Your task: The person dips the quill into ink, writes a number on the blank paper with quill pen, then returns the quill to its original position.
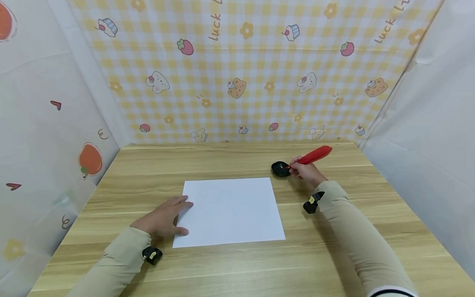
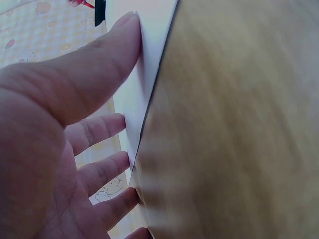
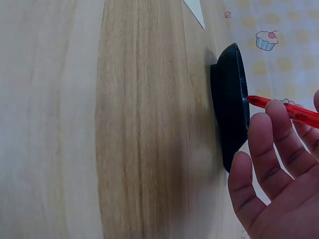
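Observation:
A red feather quill pen is pinched in my right hand, its feather slanting up to the right. Its tip is at the rim of a small black dish, which stands on the table behind the paper's right corner. In the right wrist view, the red pen tip meets the edge of the dish. My left hand rests on the left edge of a blank white sheet of paper. From the left wrist view, the thumb and fingers are spread, with fingertips touching the paper.
The wooden table carries the sheet at its middle. A checked cloth wall with printed figures closes off the back. White cloth sides stand at left and right.

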Demonstrator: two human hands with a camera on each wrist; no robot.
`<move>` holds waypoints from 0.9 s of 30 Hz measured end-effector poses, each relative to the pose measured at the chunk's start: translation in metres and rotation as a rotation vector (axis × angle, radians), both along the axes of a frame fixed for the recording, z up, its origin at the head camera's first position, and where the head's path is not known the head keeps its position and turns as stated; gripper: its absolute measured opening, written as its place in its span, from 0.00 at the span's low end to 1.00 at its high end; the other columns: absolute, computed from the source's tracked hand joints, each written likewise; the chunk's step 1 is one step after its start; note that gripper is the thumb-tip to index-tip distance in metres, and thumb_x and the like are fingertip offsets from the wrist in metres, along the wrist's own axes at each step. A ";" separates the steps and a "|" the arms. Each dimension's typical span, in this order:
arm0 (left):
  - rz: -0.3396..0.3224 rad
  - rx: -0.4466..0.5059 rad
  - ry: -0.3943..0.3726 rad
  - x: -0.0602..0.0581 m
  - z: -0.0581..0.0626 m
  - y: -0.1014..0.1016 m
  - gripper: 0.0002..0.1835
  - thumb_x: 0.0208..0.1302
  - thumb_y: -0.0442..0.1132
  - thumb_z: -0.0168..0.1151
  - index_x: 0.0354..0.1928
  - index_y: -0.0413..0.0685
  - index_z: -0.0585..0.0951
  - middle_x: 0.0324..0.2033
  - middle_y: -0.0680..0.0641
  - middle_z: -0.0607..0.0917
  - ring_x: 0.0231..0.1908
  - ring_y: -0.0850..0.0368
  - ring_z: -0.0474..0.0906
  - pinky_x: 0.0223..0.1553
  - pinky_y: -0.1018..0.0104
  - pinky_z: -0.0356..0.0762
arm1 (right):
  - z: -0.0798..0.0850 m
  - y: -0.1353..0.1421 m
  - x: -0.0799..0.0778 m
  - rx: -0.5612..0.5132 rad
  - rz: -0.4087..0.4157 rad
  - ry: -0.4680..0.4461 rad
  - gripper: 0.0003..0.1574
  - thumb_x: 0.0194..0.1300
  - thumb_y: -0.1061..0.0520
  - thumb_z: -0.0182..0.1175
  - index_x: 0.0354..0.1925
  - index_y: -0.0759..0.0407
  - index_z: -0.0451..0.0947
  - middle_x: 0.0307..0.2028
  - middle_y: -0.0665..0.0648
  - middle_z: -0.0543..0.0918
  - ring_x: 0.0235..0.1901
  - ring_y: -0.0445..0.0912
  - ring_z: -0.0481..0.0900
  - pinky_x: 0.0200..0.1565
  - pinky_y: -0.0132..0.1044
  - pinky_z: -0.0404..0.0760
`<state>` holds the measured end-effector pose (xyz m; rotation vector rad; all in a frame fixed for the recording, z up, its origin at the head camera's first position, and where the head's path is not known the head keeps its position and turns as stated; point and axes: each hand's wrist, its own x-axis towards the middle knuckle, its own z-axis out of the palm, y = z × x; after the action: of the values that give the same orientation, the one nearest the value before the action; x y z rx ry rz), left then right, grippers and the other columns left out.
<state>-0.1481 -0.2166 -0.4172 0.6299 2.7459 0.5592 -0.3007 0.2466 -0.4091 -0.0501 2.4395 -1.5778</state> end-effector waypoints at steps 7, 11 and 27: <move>-0.020 -0.002 0.016 0.000 0.000 -0.001 0.43 0.53 0.53 0.74 0.67 0.39 0.69 0.69 0.32 0.60 0.68 0.32 0.53 0.63 0.36 0.56 | -0.002 -0.005 -0.004 0.021 -0.007 0.000 0.11 0.70 0.60 0.47 0.46 0.67 0.69 0.30 0.55 0.78 0.29 0.47 0.76 0.31 0.37 0.71; -0.030 -0.004 0.021 0.000 0.001 -0.001 0.43 0.53 0.53 0.73 0.67 0.38 0.69 0.69 0.32 0.60 0.68 0.31 0.54 0.63 0.36 0.56 | -0.002 -0.007 -0.005 0.027 -0.012 -0.004 0.11 0.69 0.61 0.47 0.46 0.67 0.70 0.29 0.55 0.77 0.27 0.47 0.75 0.31 0.36 0.71; -0.027 -0.003 0.016 0.000 0.001 -0.001 0.43 0.54 0.53 0.73 0.67 0.39 0.68 0.69 0.32 0.60 0.68 0.32 0.53 0.63 0.35 0.56 | -0.003 -0.011 -0.006 0.007 -0.010 -0.044 0.11 0.69 0.61 0.47 0.45 0.67 0.69 0.31 0.57 0.74 0.26 0.46 0.71 0.29 0.35 0.70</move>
<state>-0.1480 -0.2178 -0.4164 0.6724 2.7485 0.5460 -0.3069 0.2354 -0.4124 -0.0016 2.4162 -1.5574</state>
